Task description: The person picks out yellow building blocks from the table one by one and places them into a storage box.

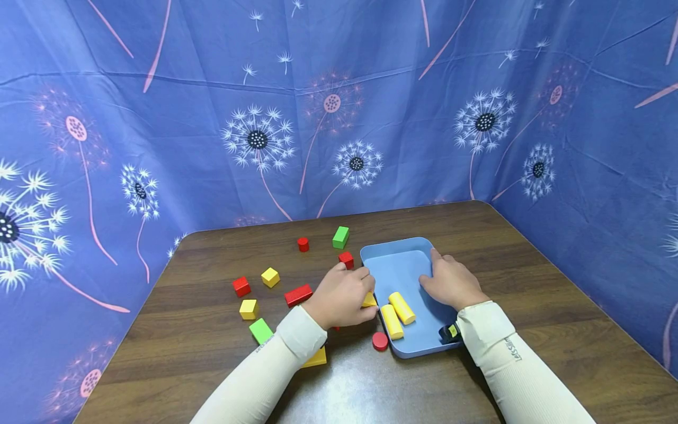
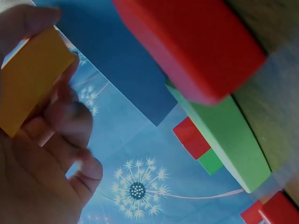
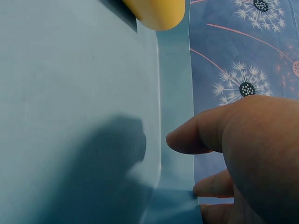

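Observation:
My left hand (image 1: 341, 296) pinches a yellow block (image 1: 369, 300) between thumb and fingers beside the left wall of a blue tray (image 1: 405, 347). In the left wrist view the same yellow block (image 2: 35, 79) shows its flat face, with the hand's other fingers loosely bent. My right hand (image 1: 454, 282) holds the tray's right side, thumb (image 3: 187, 139) over the inside and other fingers partly hidden behind the wall. Two yellow cylinders (image 1: 402, 308) lie side by side in the tray's left part.
Left of the tray, several blocks lie scattered on the wooden table (image 1: 545, 306): a long red block (image 1: 299, 295), yellow cubes (image 1: 249, 310), green blocks (image 1: 341, 237) and a red cube (image 1: 241, 287). A red disc (image 1: 379, 341) lies near the tray's front left corner. Patterned blue cloth (image 1: 392, 106) hangs behind.

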The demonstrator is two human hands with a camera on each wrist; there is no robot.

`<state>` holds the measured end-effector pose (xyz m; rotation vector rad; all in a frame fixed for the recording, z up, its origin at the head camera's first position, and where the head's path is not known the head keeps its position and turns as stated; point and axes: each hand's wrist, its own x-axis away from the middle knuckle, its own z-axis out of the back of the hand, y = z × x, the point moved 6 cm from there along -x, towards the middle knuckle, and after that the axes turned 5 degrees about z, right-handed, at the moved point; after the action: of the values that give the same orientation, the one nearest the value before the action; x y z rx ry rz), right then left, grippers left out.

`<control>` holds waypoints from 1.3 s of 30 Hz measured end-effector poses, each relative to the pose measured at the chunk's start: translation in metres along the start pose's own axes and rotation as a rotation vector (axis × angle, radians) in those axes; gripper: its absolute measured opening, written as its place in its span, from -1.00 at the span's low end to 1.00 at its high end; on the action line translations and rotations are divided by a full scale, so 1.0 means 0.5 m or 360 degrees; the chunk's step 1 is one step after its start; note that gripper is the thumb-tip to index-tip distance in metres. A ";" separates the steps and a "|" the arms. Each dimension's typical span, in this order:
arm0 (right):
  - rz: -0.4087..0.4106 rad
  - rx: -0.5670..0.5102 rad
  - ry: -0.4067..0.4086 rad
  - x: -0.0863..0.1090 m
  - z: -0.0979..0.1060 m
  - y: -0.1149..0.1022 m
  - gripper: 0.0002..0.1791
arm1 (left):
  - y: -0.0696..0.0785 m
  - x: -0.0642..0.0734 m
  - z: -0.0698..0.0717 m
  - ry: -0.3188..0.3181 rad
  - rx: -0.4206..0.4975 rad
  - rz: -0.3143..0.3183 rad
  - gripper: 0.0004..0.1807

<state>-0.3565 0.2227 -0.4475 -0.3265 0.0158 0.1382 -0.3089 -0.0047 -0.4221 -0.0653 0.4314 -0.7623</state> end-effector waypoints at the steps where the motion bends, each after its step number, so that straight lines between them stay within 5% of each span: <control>1: 0.0000 0.0000 0.0001 0.000 0.000 0.000 -0.07 | 0.000 0.000 -0.001 -0.0017 0.0002 0.0009 -0.67; 24: -0.0019 -0.0005 -0.0008 -0.003 -0.003 0.003 -0.06 | -0.001 -0.003 0.002 -0.0059 0.0189 0.0088 -0.72; 39: -0.0011 -0.0008 -0.0011 -0.004 -0.004 0.004 -0.06 | 0.010 -0.004 -0.007 0.0027 0.0010 -0.0022 -0.56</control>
<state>-0.3586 0.2235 -0.4501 -0.3311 0.0076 0.1326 -0.3085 0.0006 -0.4256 -0.0560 0.4451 -0.7784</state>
